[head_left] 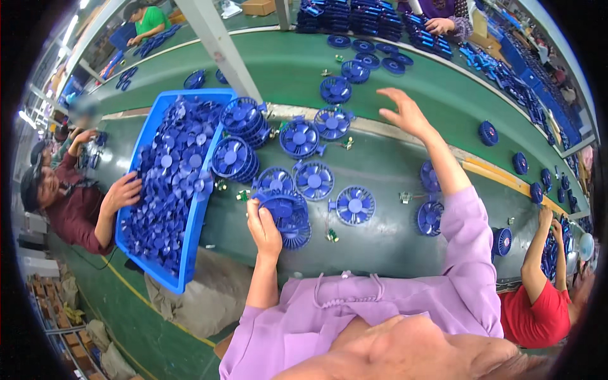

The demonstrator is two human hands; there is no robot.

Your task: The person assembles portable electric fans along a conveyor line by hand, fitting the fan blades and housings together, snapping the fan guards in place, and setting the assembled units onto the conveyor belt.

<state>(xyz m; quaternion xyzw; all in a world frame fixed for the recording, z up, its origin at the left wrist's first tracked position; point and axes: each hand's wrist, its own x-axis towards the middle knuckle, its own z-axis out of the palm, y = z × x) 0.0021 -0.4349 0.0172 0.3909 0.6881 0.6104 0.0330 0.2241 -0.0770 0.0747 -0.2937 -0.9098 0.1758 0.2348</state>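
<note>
My left hand (265, 229) is closed on the edge of a blue round fan housing (283, 208), tilted above other fan housings on the dark green table. My right hand (406, 115) reaches over the edge of the green conveyor belt, fingers apart, holding nothing. Left of it on the belt is a blue fan housing (335, 90). Between my hands are more fan housings with blades inside, such as one fan (356, 205) lying flat and another fan (314, 181) beside it. A small green circuit board (332, 235) on thin wires lies near them.
A blue tray (197, 218) heaped with loose blue fan blades (166, 171) stands at the left. Stacked fan housings (233, 158) are beside it. A metal post (218, 50) rises at the belt's edge. Co-workers sit left, right and across; one co-worker's hand (121, 192) rests at the tray.
</note>
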